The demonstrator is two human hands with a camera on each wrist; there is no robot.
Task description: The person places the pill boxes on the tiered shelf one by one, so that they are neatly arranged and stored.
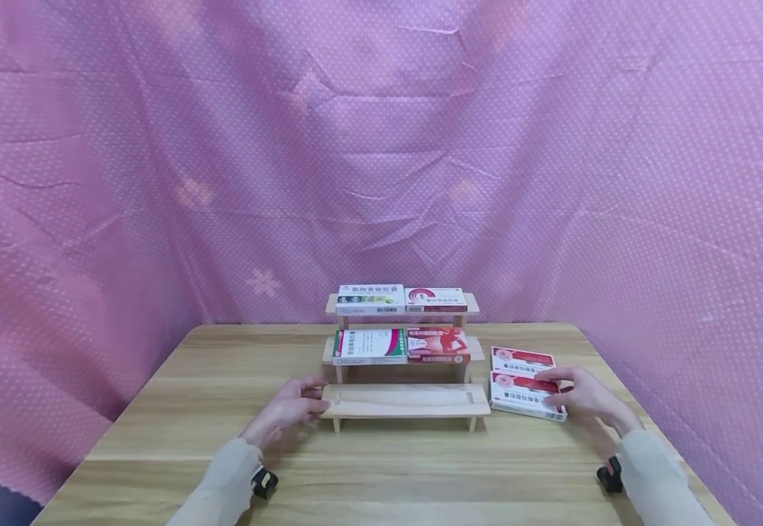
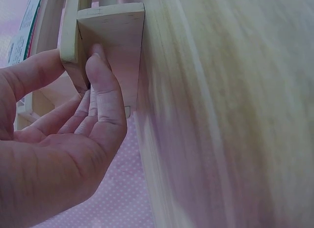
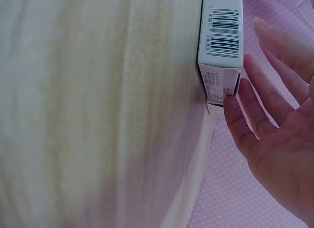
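A three-tier wooden stand has its bare lowest step (image 1: 394, 402) in front. My left hand (image 1: 292, 405) pinches the left end of that step; in the left wrist view the thumb and fingers lie on both faces of the board's end (image 2: 73, 53). To the right of the stand, two red-and-white medicine boxes lie flat on the table, a far one (image 1: 519, 358) and a near one (image 1: 526, 396). My right hand (image 1: 585, 398) reaches over their right side with fingers spread. In the right wrist view, fingertips touch the end of a box (image 3: 221, 41).
The middle step bears a white-and-green medicine box (image 1: 369, 345) and a red one (image 1: 436, 343). On the top step sit a white-and-green box (image 1: 369, 298) and a white-and-red one (image 1: 435, 298). A pink dotted cloth (image 1: 381, 161) hangs behind the wooden table (image 1: 381, 482).
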